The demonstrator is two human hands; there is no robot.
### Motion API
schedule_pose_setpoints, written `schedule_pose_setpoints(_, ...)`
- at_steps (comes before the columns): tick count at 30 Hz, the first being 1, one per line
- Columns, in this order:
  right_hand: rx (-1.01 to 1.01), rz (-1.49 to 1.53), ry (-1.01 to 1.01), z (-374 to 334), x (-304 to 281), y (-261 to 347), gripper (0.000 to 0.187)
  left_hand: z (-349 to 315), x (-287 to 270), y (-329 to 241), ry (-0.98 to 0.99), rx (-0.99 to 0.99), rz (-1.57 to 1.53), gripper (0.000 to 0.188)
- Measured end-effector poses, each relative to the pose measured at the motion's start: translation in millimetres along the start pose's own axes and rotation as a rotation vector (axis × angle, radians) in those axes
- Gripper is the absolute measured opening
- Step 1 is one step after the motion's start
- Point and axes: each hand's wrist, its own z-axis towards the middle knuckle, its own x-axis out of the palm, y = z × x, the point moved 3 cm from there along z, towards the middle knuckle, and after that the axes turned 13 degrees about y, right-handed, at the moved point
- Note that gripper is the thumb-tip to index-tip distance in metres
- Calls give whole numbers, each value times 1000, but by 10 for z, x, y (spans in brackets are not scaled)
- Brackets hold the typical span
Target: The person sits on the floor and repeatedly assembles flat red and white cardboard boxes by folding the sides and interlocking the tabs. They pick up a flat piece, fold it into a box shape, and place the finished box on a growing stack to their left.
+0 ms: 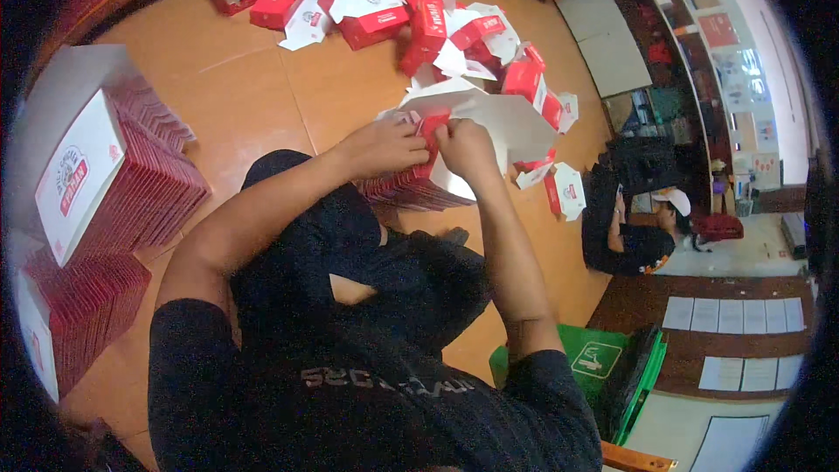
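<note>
A partly folded red-and-white cardboard food box stands in front of me with its white inside and wide flaps showing. My left hand has its fingers closed on the box's red edge. Close beside it, my right hand pinches the same red part, fingertips bent in. The two hands are nearly touching, and what the fingertips do is partly hidden. Below them lies a stack of flat box blanks, partly covered by my hands and the box.
Tall stacks of flat blanks stand at my left. A pile of folded boxes spreads over the orange tiled floor ahead. To the right another person sits in a cap; a green bin stands at my lower right.
</note>
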Motion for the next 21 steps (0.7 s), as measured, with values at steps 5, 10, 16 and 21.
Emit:
schedule_pose_setpoints(5, -50, -55, 172, 110, 65, -69, 43, 44, 137, 215, 30, 1, 132, 12)
schedule_pose_setpoints(10, 3, 61, 310, 193, 10, 23, 50, 0, 177, 218, -44, -54, 97, 8)
schedule_pose_setpoints(16, 50, 326, 180, 119, 137, -58, 51, -104, 79, 241, -5, -220, -340, 21)
schedule_pose_setpoints(21, 308, 544, -442, -494, -6, -936, 37, 104, -10, 56, -66, -842, -860, 32)
